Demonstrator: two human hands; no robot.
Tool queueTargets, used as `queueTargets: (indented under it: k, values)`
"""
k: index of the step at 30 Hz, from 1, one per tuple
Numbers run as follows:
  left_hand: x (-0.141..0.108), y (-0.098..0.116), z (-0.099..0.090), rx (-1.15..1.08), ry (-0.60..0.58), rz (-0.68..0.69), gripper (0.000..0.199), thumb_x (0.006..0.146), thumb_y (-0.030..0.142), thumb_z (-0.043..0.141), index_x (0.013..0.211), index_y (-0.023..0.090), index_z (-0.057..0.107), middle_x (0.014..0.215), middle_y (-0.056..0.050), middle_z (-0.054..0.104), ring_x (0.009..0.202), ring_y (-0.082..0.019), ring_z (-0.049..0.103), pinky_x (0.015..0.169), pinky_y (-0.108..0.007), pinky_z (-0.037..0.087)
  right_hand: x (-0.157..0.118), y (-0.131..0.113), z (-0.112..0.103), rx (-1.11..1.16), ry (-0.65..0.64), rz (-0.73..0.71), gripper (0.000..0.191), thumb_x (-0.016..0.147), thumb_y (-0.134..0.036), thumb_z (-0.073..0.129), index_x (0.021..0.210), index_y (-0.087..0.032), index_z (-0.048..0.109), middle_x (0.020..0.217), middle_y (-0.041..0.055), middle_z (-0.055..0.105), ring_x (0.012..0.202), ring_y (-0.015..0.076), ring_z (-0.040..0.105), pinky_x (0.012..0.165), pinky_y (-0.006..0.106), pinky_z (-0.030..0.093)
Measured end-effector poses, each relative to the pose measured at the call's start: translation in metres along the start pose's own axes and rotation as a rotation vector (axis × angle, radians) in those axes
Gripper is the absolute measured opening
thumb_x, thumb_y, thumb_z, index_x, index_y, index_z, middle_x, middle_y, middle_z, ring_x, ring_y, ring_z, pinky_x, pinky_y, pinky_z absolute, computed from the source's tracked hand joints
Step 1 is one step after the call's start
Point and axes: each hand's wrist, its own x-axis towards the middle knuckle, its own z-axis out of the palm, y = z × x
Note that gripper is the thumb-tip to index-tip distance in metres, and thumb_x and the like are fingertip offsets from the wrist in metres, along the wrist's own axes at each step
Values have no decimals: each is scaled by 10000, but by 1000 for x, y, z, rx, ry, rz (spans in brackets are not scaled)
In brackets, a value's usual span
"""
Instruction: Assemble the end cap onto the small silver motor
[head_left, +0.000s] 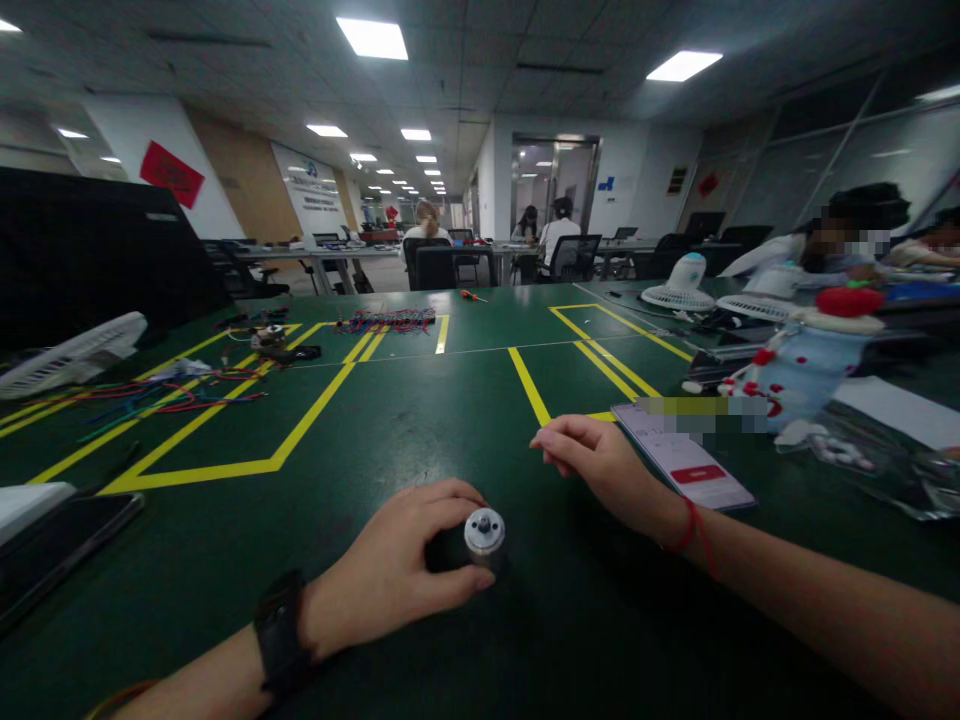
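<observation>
Okay, metal cylinder point(486, 535) roughly upright at 6 o'clock, pinched round its sides by left hand point(401, 555); likely dense, rigid, slick: grip those sides, spare the shaft point(484, 522). Right hand point(600, 465), 2 o'clock from it, loosely curled, contents unclear.

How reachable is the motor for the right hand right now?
Likely yes: only bare table shows between the right hand and the motor, whose top and right side are uncovered. The left hand grips it from the left, so that side is blocked.
</observation>
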Motion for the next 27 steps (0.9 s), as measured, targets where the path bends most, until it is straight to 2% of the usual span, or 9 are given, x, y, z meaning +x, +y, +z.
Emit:
queueTargets:
  k: [2,7,10,13,17,20,22,25,27]
  values:
    - [0,0,0,-2,-7,-3,253,798,290,685,1040,246,626,1117,-12,610,991,-226,568,876,-330,412,7,18,-8,101,68,90,262,834,-393,575,774,-143,629,646,-18,518,545,85,426,497,227,309]
    - [0,0,0,-13,-19,-2,242,805,292,685,1034,246,621,1128,-8,601,1004,-220,560,881,-320,402,13,41,-14,138,61,123,314,857,-450,510,836,-152,608,665,-27,497,524,77,419,473,218,293]
    - [1,-1,1,-9,-21,-9,255,806,292,685,1048,253,614,1142,-4,593,1016,-220,555,885,-320,399,11,36,-12,94,33,117,291,845,-416,550,804,-143,639,658,-16,525,547,83,441,499,226,317]
    - [0,-1,1,2,-21,-15,254,808,294,684,1049,259,613,1143,1,592,1016,-221,555,884,-323,401,2,20,-5,-28,-63,60,205,809,-340,622,795,-143,676,692,3,569,614,103,486,562,241,368]
    - [-1,-2,2,17,-8,-6,243,800,291,687,1030,256,619,1143,-9,591,1025,-235,553,884,-331,407,-16,-8,15,-244,-227,-209,234,770,-297,676,976,-187,678,935,29,575,736,118,524,646,253,431]
    - [-2,-2,4,26,1,-3,208,799,291,681,996,258,626,1130,-9,596,1048,-250,545,891,-340,407,-23,-21,29,-252,-258,-340,185,760,-228,688,941,-193,701,980,33,556,871,132,545,785,263,445]
    - [-1,-1,4,24,11,0,204,792,293,683,985,254,630,1120,-11,602,1048,-254,545,894,-344,408,-21,-23,31,-211,-224,-327,129,798,-237,654,907,-191,705,965,31,565,849,125,553,766,258,451]
    - [-1,-1,3,13,8,0,228,788,286,685,1005,245,632,1123,-14,606,1019,-242,558,884,-336,415,-12,-18,18,-164,-153,-256,157,849,-298,600,905,-180,688,928,32,589,796,128,558,701,264,457]
    - [-1,0,2,8,-1,-1,242,795,279,681,1029,247,628,1123,-10,608,1003,-230,565,879,-331,417,-7,-11,5,-223,-226,-252,151,843,-287,611,909,-178,692,924,34,599,830,140,563,756,289,454]
